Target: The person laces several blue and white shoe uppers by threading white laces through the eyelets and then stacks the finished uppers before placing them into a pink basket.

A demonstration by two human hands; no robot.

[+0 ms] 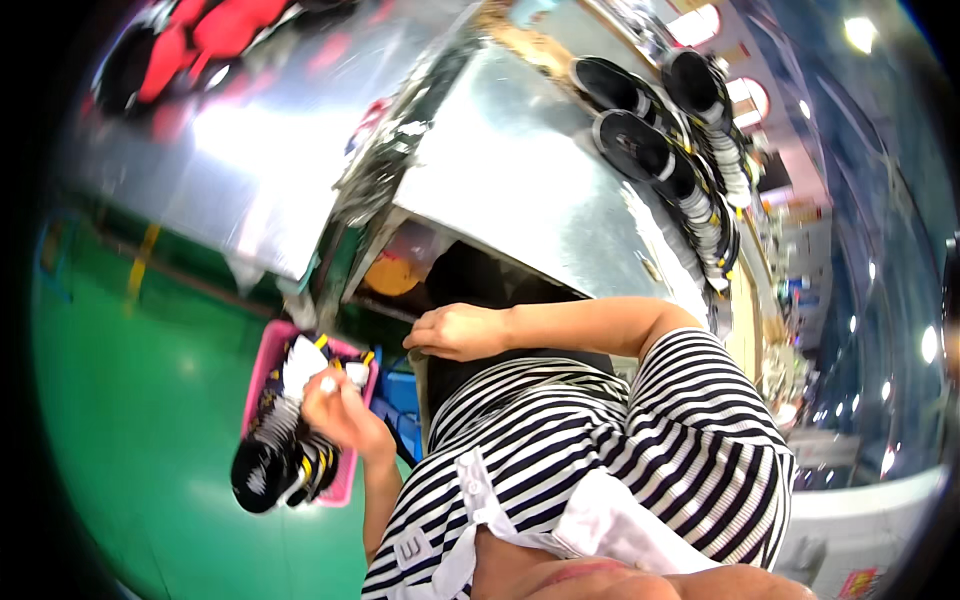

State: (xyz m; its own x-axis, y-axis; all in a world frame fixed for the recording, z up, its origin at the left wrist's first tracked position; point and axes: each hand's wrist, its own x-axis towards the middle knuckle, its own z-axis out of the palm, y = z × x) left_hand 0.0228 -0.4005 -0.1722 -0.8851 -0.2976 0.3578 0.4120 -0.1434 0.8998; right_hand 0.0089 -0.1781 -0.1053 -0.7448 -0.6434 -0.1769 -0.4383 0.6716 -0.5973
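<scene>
My left hand [345, 412] is over a pink plastic basket [345, 485] on the floor at my left, its bent fingers smeared by motion. A small white spot shows at its fingers, and I cannot make out what it is. The basket holds a stack of black oval pieces [262, 474] with white and yellow parts, which look like shoe parts. White pieces [302, 366] lie beside my fingers. My right hand [458, 332] is in front of my waist, below the table edge, with its fingers bent together. Their tips are turned down, and what they hold, if anything, is hidden.
A metal-topped table [520, 170] stands before me, with long nested stacks of black and white pieces [690, 190] at its right. On another metal table [230, 190] at the far left lie red and black pieces [225, 35]. Blue bins [398, 395] stand beside the basket.
</scene>
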